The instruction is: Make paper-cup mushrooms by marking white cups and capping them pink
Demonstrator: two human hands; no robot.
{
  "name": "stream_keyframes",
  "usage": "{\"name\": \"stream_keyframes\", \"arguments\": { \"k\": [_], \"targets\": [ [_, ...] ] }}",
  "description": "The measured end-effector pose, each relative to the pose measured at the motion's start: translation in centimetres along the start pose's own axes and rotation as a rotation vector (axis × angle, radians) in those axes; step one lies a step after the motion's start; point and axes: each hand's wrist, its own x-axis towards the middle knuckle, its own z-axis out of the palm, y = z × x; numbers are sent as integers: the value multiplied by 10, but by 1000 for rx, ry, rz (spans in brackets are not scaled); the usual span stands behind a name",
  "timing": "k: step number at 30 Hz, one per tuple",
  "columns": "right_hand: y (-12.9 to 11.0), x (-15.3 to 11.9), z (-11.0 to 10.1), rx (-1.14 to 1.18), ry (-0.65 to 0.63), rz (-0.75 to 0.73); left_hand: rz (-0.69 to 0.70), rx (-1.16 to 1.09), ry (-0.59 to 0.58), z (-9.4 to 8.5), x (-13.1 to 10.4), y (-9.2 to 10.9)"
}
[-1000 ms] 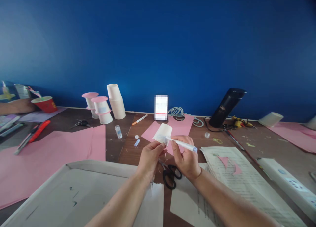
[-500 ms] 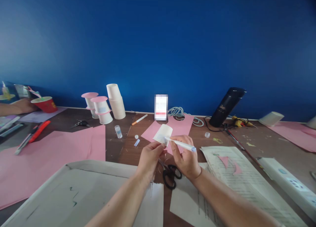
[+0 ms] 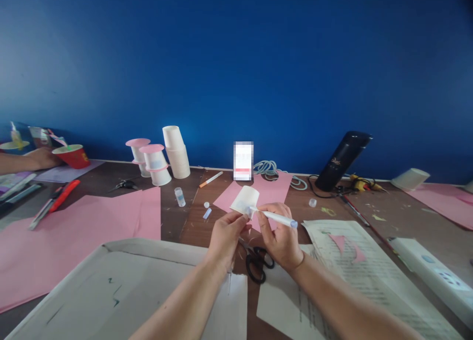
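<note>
In the head view my left hand (image 3: 227, 234) grips a white paper cup (image 3: 244, 198) by its near edge, the cup lying tilted on its side. A light bluish patch shows on the cup's wall. My right hand (image 3: 281, 236) is closed around a white marker (image 3: 279, 219), whose tip touches or nearly touches that patch. Beneath the cup lies a pink paper sheet (image 3: 279, 185). Black-handled scissors (image 3: 255, 268) rest just below my hands, their blades partly covered by my left hand.
Pink-topped cup stacks (image 3: 153, 163) and a white cup stack (image 3: 177, 155) stand back left. A red utility knife (image 3: 55, 202) lies on pink paper. A black bottle (image 3: 342, 162) leans back right. Printed sheets (image 3: 362, 281) and a power strip (image 3: 436, 271) lie right. Another person's hand (image 3: 44, 157) is far left.
The whole view has shifted slightly, so things sit a little further right. Both hands keep their hold, and the marker tip has moved only slightly at the cup's bluish patch.
</note>
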Motion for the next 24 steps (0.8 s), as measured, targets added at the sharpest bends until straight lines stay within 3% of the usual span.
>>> {"name": "stream_keyframes", "arguments": {
  "k": [24],
  "targets": [
    [0, -3, 2, 23, -40, 9, -16, -2, 13, -1, 0, 0]
  ]
}}
